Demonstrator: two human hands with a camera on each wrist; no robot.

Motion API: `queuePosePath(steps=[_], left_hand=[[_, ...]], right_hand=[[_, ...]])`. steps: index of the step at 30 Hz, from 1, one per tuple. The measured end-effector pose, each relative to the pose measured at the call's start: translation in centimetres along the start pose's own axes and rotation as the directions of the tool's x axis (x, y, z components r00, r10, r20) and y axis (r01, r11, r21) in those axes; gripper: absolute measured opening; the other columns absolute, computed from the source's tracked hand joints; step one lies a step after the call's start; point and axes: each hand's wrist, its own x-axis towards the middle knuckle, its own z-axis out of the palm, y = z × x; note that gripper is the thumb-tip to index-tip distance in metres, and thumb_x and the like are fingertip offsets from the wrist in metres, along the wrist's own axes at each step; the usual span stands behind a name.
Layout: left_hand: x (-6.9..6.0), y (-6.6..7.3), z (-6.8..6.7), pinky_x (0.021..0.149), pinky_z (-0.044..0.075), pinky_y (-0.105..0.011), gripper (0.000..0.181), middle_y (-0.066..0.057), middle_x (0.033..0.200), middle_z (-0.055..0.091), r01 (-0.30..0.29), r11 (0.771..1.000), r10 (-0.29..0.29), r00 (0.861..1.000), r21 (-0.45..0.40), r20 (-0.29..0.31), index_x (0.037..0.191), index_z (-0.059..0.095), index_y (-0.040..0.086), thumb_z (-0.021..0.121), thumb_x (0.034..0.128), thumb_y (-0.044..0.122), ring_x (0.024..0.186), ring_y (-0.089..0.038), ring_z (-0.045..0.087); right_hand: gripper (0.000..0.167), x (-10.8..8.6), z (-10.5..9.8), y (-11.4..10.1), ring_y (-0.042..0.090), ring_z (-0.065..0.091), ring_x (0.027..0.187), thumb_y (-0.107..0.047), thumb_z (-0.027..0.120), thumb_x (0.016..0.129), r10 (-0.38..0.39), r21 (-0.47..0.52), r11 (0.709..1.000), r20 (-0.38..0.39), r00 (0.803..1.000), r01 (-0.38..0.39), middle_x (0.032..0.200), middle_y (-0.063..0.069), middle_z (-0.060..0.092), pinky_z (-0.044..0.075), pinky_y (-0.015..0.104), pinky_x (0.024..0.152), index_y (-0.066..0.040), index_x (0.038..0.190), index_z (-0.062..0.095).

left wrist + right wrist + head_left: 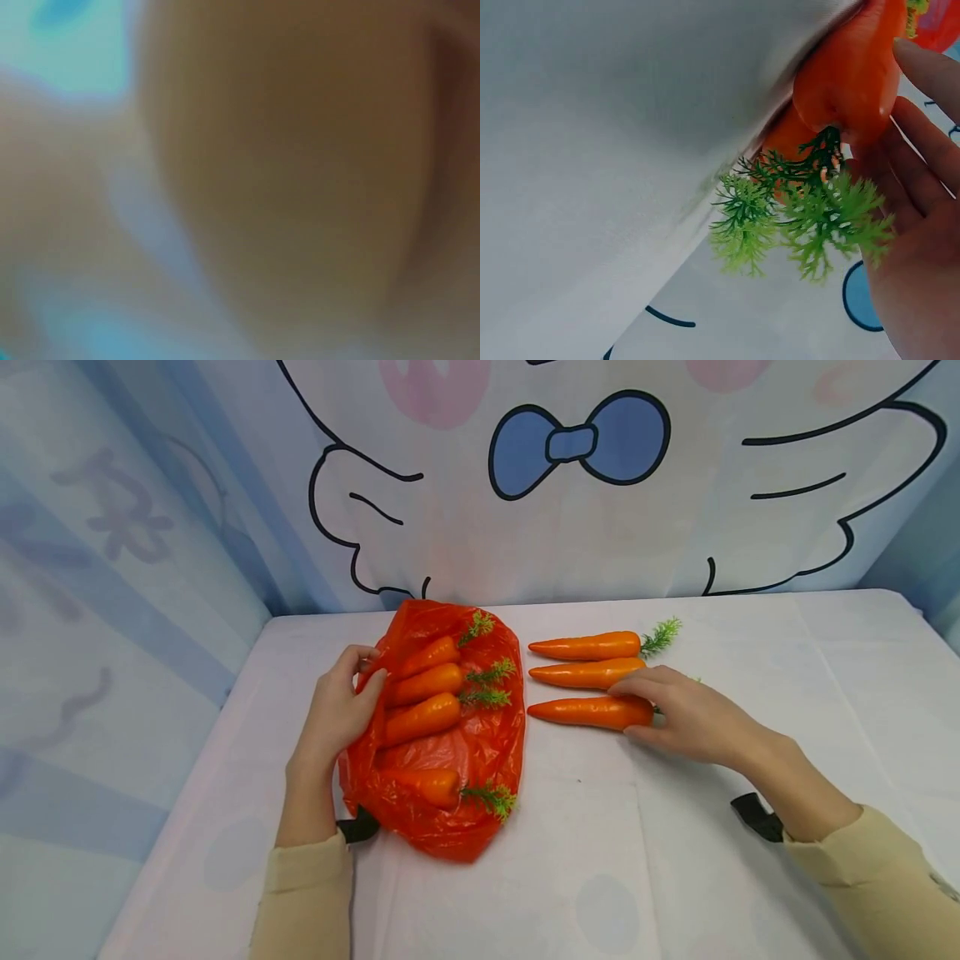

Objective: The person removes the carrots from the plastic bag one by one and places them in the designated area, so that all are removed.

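On the left of the head view my left hand (333,714) pinches the left edge of a red plastic bag (506,743), thumb over the film. Several orange toy carrots (427,718) with green tops lie in the bag's opening. To its right, three more carrots lie in a row, tips toward the bag. My right hand (693,714) holds the nearest carrot (581,712) by its thick end, with thumb and fingers on opposite sides. Its leafy top (810,210) hangs by the palm in the right wrist view. The left wrist view is too blurred to read.
The far carrot (585,647) and the middle carrot (573,674) lie close beside the held one. A white cloth covers the table (555,877). A printed curtain (600,543) stands along the table's back edge.
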Motion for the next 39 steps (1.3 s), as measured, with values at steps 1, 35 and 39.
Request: queuePosePath(steps=[1,35,39], left_hand=[[0.0,-0.01,-0.01,0.096,0.051,-0.051,0.03,-0.017,0.117,0.057,0.0,1.0,0.0,1.0,0.0,0.0,0.132,0.048,0.006,0.053,0.1048,0.017,0.108,-0.034,0.053],[-0.12,0.33,-0.17,0.097,0.05,-0.05,0.029,-0.017,0.118,0.056,0.012,1.0,-0.012,1.0,-0.007,-0.002,0.132,0.049,0.006,0.053,0.105,0.018,0.108,-0.033,0.052],[-0.13,0.33,-0.17,0.097,0.05,-0.05,0.029,-0.017,0.118,0.056,0.012,1.0,-0.012,1.0,-0.009,-0.002,0.131,0.049,0.006,0.053,0.105,0.018,0.108,-0.033,0.052]], right_hand=[[0.048,-0.01,0.01,-0.02,0.036,0.051,0.124,-0.009,0.081,0.085,-0.003,-0.005,1.0,-0.008,1.0,0.003,0.131,0.013,0.061,0.043,0.058,0.103,-0.005,0.13,0.064],[0.038,0.21,0.64,0.04,0.035,0.055,0.115,-0.001,0.081,0.082,-0.061,-0.066,0.996,-0.116,0.991,0.053,0.122,0.013,0.062,0.048,0.055,0.097,-0.003,0.119,0.069],[0.04,0.36,0.61,-0.13,0.035,0.055,0.115,-0.002,0.082,0.082,-0.066,-0.055,0.997,-0.134,0.989,0.059,0.122,0.014,0.062,0.048,0.054,0.098,-0.002,0.12,0.068]])
